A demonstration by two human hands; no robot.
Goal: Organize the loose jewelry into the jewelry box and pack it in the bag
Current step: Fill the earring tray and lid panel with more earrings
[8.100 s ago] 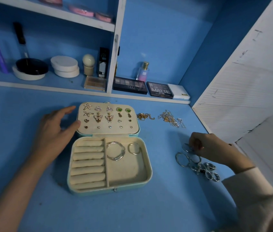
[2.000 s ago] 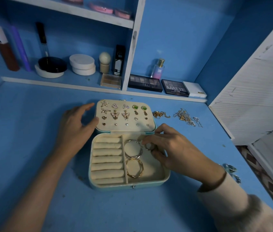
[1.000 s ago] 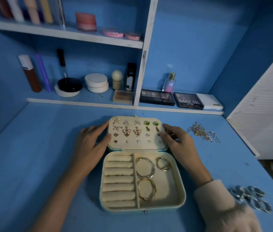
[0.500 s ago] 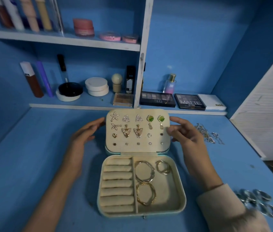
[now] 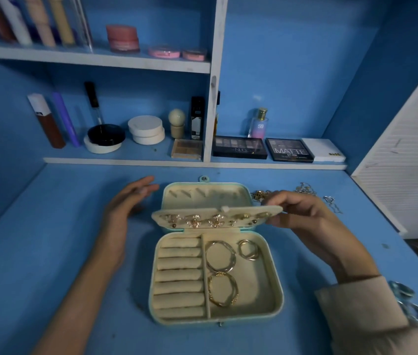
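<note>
Right hand (image 5: 302,219): thumb and fingers pinch the right end of the earring panel (image 5: 215,219), which is held swung up, roughly level, over the hinge line at the centre of the frame. Left hand (image 5: 123,208): fingers straight and relaxed, gripping nothing, just left of the lid (image 5: 208,196) and apparently not touching it.

The jewelry box (image 5: 278,290) lies open on the worktop (image 5: 49,239), centre to lower centre of the frame. The panel carries several pairs of earrings. The right compartment holds a silver bangle (image 5: 220,256), a gold bracelet (image 5: 222,290) below it and touching it, and a small hoop (image 5: 248,249) to the upper right. The ring rolls (image 5: 179,275) on the left carry nothing. The pocket inside the lid, uncovered by the raised panel, looks empty.

Outstanding items: a gold chain (image 5: 260,194) lies just behind the right hand. A tangle of thin chains (image 5: 305,188) is further to the right of the frame. A cluster of silver pieces (image 5: 408,301) sits at the lower right edge, partly hidden by the sleeve. All are outside the box.

Assessment: sorting is partly done, with earrings and bangles stowed. The chains and silver pieces are not yet stowed, and the lid pocket seems meant for the chains. The box is not closed, and no bag is in view.
</note>
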